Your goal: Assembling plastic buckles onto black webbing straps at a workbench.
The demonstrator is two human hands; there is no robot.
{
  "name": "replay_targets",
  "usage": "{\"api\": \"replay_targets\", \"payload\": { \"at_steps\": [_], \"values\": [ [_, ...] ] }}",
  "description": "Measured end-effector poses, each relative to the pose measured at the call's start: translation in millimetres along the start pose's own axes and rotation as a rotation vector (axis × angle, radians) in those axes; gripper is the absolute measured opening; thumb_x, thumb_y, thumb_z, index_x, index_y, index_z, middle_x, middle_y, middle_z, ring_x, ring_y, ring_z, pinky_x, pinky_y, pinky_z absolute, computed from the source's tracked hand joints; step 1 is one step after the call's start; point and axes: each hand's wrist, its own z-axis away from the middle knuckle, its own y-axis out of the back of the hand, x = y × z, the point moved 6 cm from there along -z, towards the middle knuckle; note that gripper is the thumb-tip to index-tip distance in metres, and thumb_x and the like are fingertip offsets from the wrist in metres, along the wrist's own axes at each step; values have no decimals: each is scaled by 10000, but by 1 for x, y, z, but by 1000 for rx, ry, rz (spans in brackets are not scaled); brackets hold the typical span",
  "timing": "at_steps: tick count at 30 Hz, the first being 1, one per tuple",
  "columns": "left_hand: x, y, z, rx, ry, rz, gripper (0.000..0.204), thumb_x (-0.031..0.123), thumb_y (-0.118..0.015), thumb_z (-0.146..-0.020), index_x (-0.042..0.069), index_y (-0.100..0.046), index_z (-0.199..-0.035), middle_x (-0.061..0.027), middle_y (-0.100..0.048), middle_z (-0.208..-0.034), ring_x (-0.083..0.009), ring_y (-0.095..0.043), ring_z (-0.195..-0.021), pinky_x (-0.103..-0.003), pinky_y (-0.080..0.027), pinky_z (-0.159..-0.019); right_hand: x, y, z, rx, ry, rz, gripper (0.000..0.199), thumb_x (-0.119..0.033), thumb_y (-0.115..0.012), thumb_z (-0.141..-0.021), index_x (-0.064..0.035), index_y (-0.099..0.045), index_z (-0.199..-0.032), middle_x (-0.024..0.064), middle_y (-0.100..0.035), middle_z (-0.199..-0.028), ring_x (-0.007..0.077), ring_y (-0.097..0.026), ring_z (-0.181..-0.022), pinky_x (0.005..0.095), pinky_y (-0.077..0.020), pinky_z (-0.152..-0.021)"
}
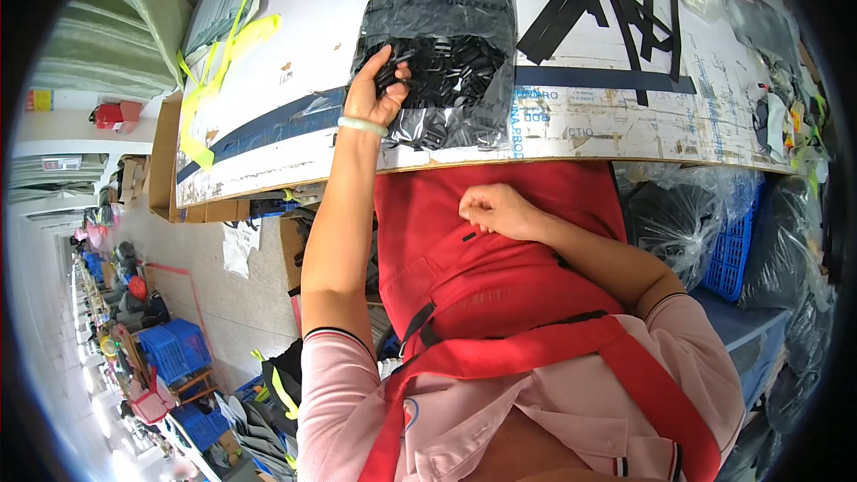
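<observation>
My left hand [377, 89] reaches onto the white table [303, 36] and grips a few black plastic buckles [446, 71] from a heap lying on a clear plastic bag [442, 0]. A pale green bangle sits on that wrist. My right hand [495, 210] rests against my red apron [464, 259] just below the table edge. Its fingers are curled into a loose fist; a small black piece lies on the apron beside it. Whether the fist holds anything is hidden.
Black strap pieces [616, 0] lie scattered on the table to the right. Folded grey and yellow fabric [223, 9] sits at the table's left end. Dark filled bags [669, 223] and a blue crate [728, 250] stand under the table at right. Blue crates [174, 348] line the floor at left.
</observation>
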Motion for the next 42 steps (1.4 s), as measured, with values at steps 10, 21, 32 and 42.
{"api": "replay_targets", "payload": {
  "at_steps": [10,21,32,42],
  "values": [
    [-99,-41,107,-314,204,454,329,291,-511,-967,-38,-515,-957,-98,-526,-758,-102,-431,-519,-193,-352,-391,-136,27,22,372,740,445,248,-84,-675,-828,-67,-618,-1069,92,-575,-997,221,-623,-852,283,-518,-714],
    [-144,1,165,-46,-46,-347,107,134,-588,-929,31,-571,-953,-62,-589,-781,-100,-552,-584,-204,-412,-391,-56,28,11,349,318,-697,208,-222,-497,-986,-42,-548,-1076,63,-620,-1001,147,-587,-933,267,-457,-863],
    [-180,3,177,-66,-66,-190,490,514,-409,-962,72,-458,-1167,-86,-596,-922,-165,-617,-677,-255,-489,-400,-37,-11,29,340,141,-534,250,-293,-463,-1000,-55,-538,-1013,26,-604,-822,81,-583,-635,209,-460,-471],
    [-203,45,167,162,165,263,302,344,-404,-990,93,-571,-1008,-59,-643,-906,-197,-640,-766,-336,-547,-551,-58,-35,36,306,537,13,170,-103,-522,-959,14,-592,-1060,73,-576,-1036,134,-540,-989,260,-437,-864]
  ]
}}
